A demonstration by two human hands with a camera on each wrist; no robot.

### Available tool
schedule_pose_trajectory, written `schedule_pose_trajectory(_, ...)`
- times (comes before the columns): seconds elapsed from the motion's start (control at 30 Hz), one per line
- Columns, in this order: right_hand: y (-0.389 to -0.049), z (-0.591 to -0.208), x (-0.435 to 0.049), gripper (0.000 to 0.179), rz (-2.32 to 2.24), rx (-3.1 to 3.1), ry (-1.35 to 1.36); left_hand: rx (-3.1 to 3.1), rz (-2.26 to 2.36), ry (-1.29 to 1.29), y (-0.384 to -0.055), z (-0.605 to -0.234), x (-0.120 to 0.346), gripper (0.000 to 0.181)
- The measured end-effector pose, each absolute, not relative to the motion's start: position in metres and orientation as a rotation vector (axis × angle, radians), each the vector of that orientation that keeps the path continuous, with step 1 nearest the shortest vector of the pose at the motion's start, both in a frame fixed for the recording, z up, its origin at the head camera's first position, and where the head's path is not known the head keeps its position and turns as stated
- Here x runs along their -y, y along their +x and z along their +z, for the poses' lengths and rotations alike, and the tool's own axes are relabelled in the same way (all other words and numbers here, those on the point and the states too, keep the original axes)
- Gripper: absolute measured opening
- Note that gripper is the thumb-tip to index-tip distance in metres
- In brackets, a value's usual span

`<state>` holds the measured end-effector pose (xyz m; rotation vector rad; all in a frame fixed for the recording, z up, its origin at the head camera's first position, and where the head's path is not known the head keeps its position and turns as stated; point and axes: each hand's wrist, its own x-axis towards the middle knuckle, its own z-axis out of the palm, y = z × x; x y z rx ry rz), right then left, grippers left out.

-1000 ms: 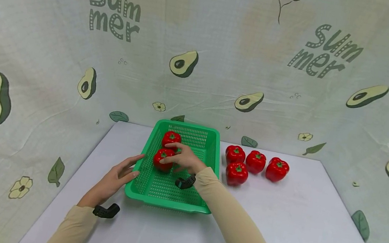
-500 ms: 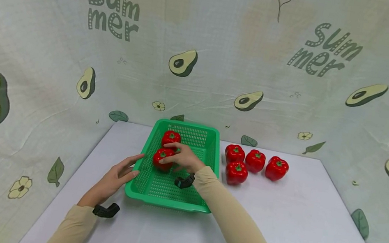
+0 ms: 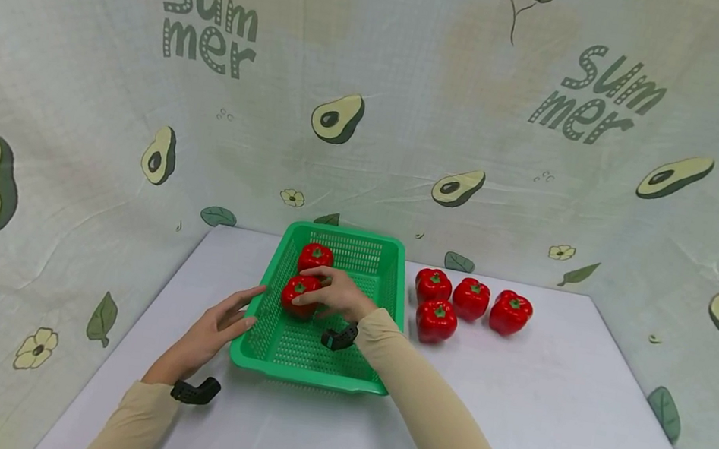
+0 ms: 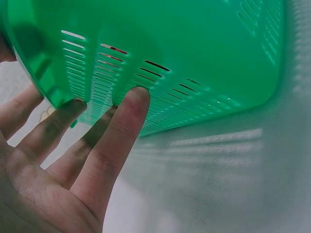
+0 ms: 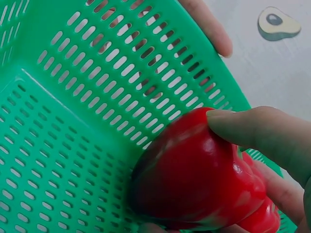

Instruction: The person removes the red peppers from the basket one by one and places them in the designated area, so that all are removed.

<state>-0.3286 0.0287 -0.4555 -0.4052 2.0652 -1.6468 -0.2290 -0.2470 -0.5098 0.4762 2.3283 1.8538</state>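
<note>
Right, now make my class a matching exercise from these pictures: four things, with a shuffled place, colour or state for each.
1. Left hand
2. Right hand
3. Basket
4. Table

A. Green and slotted
B. Pale, under the basket
C. Gripping a red pepper
D. Outside the basket, at its side

Pairs: 1-D; 2-C; 3-A; 4-B

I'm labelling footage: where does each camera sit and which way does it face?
Head: head-worn, facing forward and down at the green basket; left hand, right hand, sleeves show.
Left wrist: worn there, facing the basket's outer wall; left hand shows.
Right wrist: worn there, facing inside, at a held red pepper; both hands show.
Both wrist views share the basket.
</note>
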Motion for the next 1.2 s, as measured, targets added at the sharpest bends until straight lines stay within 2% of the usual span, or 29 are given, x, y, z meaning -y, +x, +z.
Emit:
schedule_pose_trajectory(0.53, -0.326, -0.448, -0.034, 0.062, -1.691, -2.028, -0.428, -2.357, 1.84, 0.468, -0.23, -0.513, 0.246, 0.062)
schedule_pose_trajectory(1.2, -0.315, -0.396, -0.062, 0.06, -1.707, -2.082, -0.479, -2.361, 1.83, 0.483, -0.231, -0.513, 0.248, 0.062)
